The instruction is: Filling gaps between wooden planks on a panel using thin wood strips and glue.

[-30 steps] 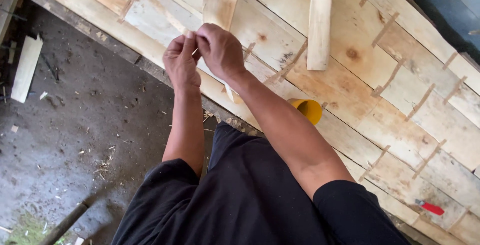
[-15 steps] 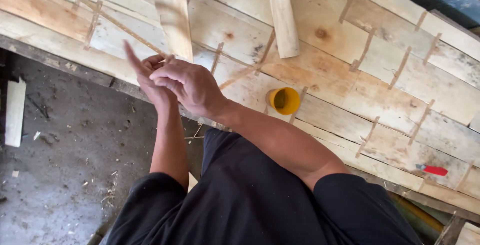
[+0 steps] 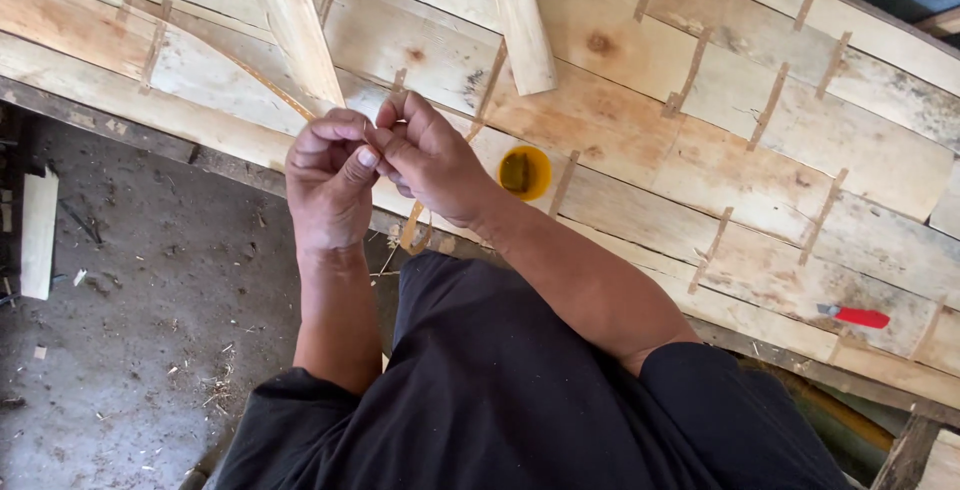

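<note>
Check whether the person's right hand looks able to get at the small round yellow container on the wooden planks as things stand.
Probably yes. The small round yellow container sits on the wooden planks just beside the right hand, with bare wood between them. However, both that hand and the left hand are pinching a thin strip together.

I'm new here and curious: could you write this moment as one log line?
left hand: pinching thin strip | right hand: pinching same strip | nearby: yellow cup, plank surface
</note>
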